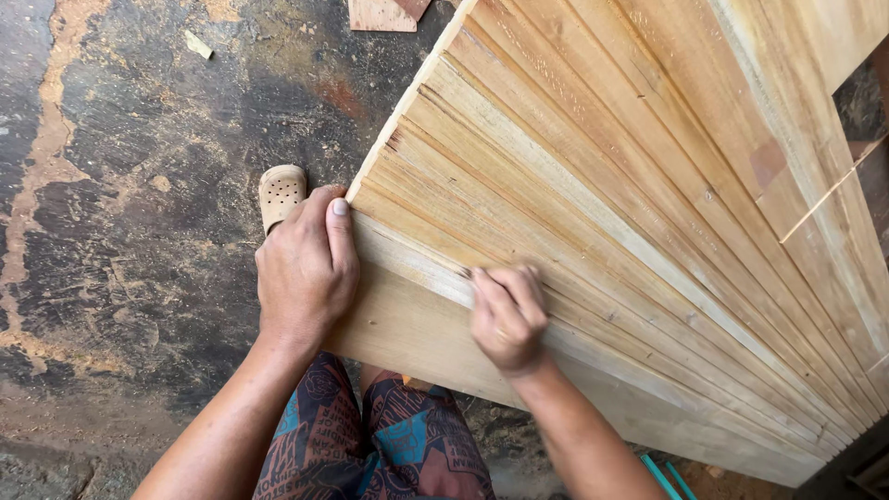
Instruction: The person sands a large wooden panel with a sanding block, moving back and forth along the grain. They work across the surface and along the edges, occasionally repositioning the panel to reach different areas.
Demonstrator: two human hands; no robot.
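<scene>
While gripped: left hand (pixel 306 268), planks (pixel 593 213).

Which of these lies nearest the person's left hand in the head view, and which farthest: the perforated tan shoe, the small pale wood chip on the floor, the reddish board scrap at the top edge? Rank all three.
From the left hand:
1. Perforated tan shoe, just above the hand, on the floor.
2. Small pale wood chip, upper left on the dark floor.
3. Reddish board scrap, at the top edge, slightly right.

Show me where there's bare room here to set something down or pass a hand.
Bare floor spreads left of the stacked boards, past the perforated shoe, with only a small wood chip far off. It is crowded at the boards' near corner, where the left hand grips the edge and the right hand presses on top.
</scene>
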